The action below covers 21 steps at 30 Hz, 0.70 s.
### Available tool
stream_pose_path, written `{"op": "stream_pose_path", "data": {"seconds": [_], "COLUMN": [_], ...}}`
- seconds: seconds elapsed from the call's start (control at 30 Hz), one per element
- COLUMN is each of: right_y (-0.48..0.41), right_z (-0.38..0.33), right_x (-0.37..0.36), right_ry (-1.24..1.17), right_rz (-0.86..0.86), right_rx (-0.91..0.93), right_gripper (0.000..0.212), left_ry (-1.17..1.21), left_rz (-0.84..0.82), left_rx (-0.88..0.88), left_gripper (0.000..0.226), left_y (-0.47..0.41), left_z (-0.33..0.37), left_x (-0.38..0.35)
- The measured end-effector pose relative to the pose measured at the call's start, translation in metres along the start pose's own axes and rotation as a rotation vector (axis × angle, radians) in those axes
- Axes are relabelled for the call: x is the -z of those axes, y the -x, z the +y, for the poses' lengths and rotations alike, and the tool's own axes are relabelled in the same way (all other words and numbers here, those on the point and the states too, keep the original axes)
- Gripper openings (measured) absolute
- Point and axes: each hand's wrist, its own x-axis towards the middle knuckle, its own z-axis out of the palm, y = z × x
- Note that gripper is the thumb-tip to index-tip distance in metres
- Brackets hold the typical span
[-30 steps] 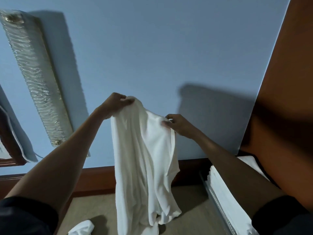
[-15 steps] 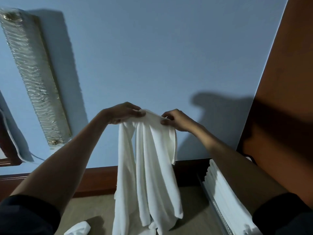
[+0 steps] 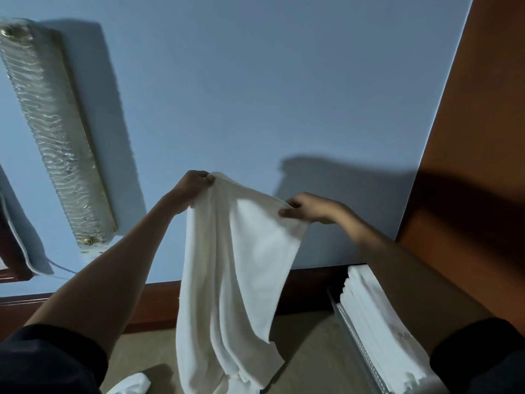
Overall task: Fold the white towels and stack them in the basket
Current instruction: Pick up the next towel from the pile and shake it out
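From the head camera, I see both bare arms reaching forward and up, with dark sleeves at the bottom corners of the picture.

The left hand [image 3: 194,188] is curled into a fist around one top corner of a white towel [image 3: 233,265], thumb and fingers bunching the cloth. The right hand [image 3: 311,209] pinches the top edge further along, its fingers folded over the hem. The left hand is higher than the right, so the edge stretched between them slopes down to the right.

The towel hangs in the air in front of a pale blue wall [image 3: 255,95], clear of the basket. It is plain white and soft-looking, with long vertical folds and creases. It is not spread flat: the cloth gathers below the hands, one loose corner points down at mid-height on the right, and the lower end runs out of the bottom of the picture.

At the lower right, a stack of folded towels [image 3: 377,322] sits in a basket [image 3: 350,328], of which I can see only a pale, perforated rim. The right forearm hides part of the stack.

A small crumpled white cloth [image 3: 130,385] lies on the tan floor [image 3: 306,351] at the bottom left. A long ripple-glass wall light [image 3: 54,137] is fixed on the left, a dark wooden baseboard [image 3: 159,302] runs along the wall, and an orange-brown panel [image 3: 477,166] fills the right side.
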Motion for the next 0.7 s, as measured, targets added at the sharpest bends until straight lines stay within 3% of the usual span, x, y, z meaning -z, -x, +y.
{"op": "stream_pose_path", "data": {"seconds": [0.1, 0.17, 0.33, 0.5, 0.63, 0.7], "right_y": [-0.005, -0.008, -0.021, -0.03, -0.03, -0.028], "right_z": [-0.008, -0.019, -0.034, -0.037, -0.042, -0.046], "right_x": [-0.009, -0.017, -0.042, -0.056, -0.057, -0.058], "right_ry": [-0.412, -0.638, -0.864, -1.064, -1.18, -1.205], "right_rz": [0.042, 0.078, 0.108, 0.095, 0.072, 0.054], "right_rx": [0.014, -0.022, -0.11, -0.2, -0.25, -0.27], "right_gripper": [0.039, 0.037, 0.02, 0.021, 0.014, 0.015], "left_ry": [-0.005, 0.04, -0.078, -0.032, -0.314, -0.352], "left_rz": [-0.07, -0.156, -0.298, -0.427, -0.322, -0.243], "left_rx": [-0.013, -0.055, -0.219, -0.236, -0.313, -0.373], "left_gripper": [0.014, 0.016, 0.033, 0.022, 0.038, 0.03], "left_y": [0.008, 0.015, 0.03, 0.041, 0.047, 0.048], "left_z": [-0.001, -0.001, -0.002, 0.004, 0.003, 0.0], "left_x": [-0.008, -0.012, -0.027, -0.03, -0.035, -0.042]}}
